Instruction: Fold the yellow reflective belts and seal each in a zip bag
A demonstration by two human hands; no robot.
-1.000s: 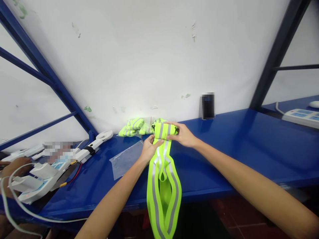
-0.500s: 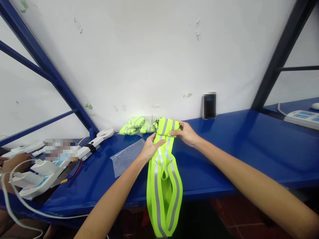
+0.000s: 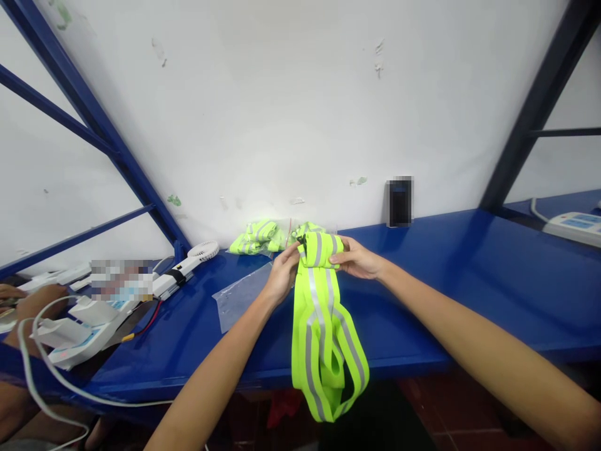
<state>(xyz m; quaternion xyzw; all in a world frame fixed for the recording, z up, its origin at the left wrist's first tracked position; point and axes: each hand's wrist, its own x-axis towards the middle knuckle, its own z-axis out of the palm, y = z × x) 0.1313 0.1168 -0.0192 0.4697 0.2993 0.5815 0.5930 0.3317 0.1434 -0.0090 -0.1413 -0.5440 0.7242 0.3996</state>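
A fluorescent yellow-green reflective strap vest (image 3: pixel 323 294), striped with silver-grey, is held up in front of me. Its top end is rolled into a bundle, while the rest hangs in loose loops past the table's front edge. My left hand (image 3: pixel 284 272) grips the left side of the roll, near a small black piece partly hidden there. From the right, my right hand (image 3: pixel 359 258) pinches the roll, thumb in front and fingers behind it. Beyond my hands, clear bags with more yellow-green reflective straps (image 3: pixel 258 237) lie against the wall. A flat clear plastic bag (image 3: pixel 239 297) rests left of my left hand.
On the blue table (image 3: pixel 422 300), a white handheld fan (image 3: pixel 204 252) and a power strip (image 3: pixel 79 341) with cables lie to the left. Another person's hand (image 3: pixel 42 300) is at the far left. A dark upright object (image 3: pixel 399 203) leans on the wall; another power strip (image 3: pixel 580 225) is right.
The hanging length has risen and swung right as it was rolled further. My left hand has shifted from the front of the straps to the roll's left side. The view has shifted slightly.
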